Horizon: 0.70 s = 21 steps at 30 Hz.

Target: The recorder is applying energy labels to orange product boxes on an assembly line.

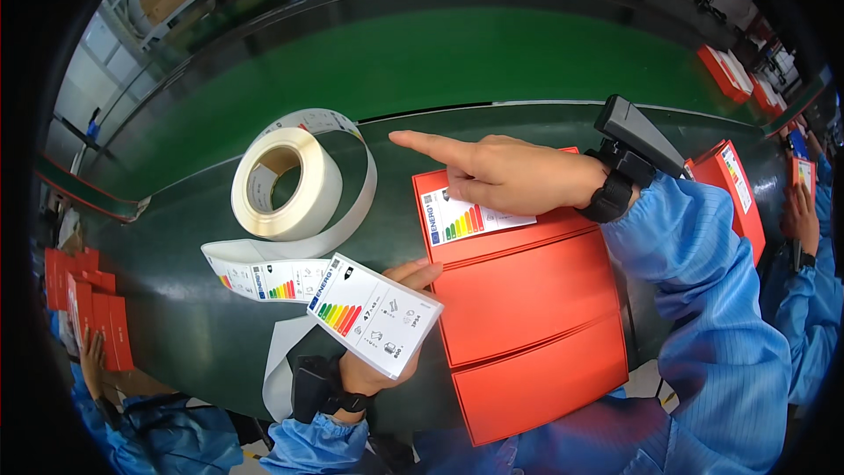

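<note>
While our left fingers hold one colour-barred label, we count one label roll | three red boxes, farthest labelled alike | right fingers: index straight, grip we cannot tell

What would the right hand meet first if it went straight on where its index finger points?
The right hand would probably meet the looped label strip first, though it might pass above; depth is unclear.

White rectangular colour-barred label is hiding most of left hand; right hand is covering part of second white label; lower edge is cutting off blue fabric left sleeve.
</note>
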Tool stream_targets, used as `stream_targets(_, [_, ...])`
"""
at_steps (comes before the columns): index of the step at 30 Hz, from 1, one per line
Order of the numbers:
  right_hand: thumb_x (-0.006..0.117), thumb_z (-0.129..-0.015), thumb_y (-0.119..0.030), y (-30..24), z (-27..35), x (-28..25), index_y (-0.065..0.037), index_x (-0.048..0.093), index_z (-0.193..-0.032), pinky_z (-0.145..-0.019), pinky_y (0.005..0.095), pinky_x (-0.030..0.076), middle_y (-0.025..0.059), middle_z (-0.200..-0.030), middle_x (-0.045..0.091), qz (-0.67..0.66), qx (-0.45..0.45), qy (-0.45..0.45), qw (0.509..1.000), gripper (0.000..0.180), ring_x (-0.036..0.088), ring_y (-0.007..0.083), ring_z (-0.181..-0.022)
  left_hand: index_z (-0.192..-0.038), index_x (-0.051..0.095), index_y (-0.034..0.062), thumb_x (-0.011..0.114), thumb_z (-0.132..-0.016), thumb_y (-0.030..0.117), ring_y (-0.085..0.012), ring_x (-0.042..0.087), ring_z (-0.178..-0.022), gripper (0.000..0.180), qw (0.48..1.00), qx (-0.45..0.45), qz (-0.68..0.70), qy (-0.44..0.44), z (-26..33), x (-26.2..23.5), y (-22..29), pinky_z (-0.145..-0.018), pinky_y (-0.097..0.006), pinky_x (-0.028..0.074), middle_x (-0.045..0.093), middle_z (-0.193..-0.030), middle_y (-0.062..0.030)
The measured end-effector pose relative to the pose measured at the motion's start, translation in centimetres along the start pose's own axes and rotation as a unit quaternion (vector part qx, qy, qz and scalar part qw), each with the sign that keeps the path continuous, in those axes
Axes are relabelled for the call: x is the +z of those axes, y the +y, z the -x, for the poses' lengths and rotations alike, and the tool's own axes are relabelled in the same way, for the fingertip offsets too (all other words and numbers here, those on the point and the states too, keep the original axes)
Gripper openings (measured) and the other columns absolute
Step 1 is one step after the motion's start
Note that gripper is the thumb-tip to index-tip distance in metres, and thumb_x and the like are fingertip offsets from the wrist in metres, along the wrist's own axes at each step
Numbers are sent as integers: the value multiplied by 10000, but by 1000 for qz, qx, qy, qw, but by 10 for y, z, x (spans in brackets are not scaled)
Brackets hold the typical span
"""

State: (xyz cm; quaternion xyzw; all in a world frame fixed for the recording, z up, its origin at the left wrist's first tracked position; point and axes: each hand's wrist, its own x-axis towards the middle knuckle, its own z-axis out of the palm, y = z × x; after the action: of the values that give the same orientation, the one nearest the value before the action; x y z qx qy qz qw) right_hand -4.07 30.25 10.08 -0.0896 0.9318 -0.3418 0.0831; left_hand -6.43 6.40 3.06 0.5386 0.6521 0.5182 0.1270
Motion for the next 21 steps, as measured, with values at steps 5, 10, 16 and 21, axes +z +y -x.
stream_targets(5, [438, -860, -118, 4, -1, 4, -177, 129, -1392, -553, 373, 424, 186, -678, 567, 4, -17, 7, 1000, 618, 567, 281, -594, -1003, 542, 16, 480, -737, 9, -325, 459, -1096, 274, 1000, -14, 19, 5, 2, 2, 2, -897, -390, 382, 492, -1210, -157])
stream_targets(10, [436, -862, -122, 0, 1, 3, -177, 132, -1391, -554, 373, 423, 183, -669, 561, 10, -7, 1, 1000, 613, 563, 281, -591, -998, 547, 21, 495, -744, 18, -328, 451, -1109, 259, 1000, 5, 2, -2, 2, 1, 1, -925, -416, 352, 488, -1214, -157])
stream_targets(16, [434, -858, -115, -2, 0, 1, -170, 141, -1388, -550, 378, 420, 180, -662, 557, 9, 2, 1, 1000, 609, 561, 281, -589, -980, 556, 24, 508, -743, 31, -331, 442, -1123, 242, 1000, 7, -10, -4, 1, 1, 2, -949, -431, 324, 488, -1214, -153])
stream_targets(21, [437, -831, -86, -5, -1, 4, -154, 188, -1374, -537, 381, 416, 185, -666, 562, 35, -2, 16, 999, 602, 563, 286, -581, -980, 556, 21, 509, -742, 36, -318, 453, -1118, 243, 1000, 7, -16, -4, 0, 1, 2, -965, -436, 307, 493, -1210, -148])
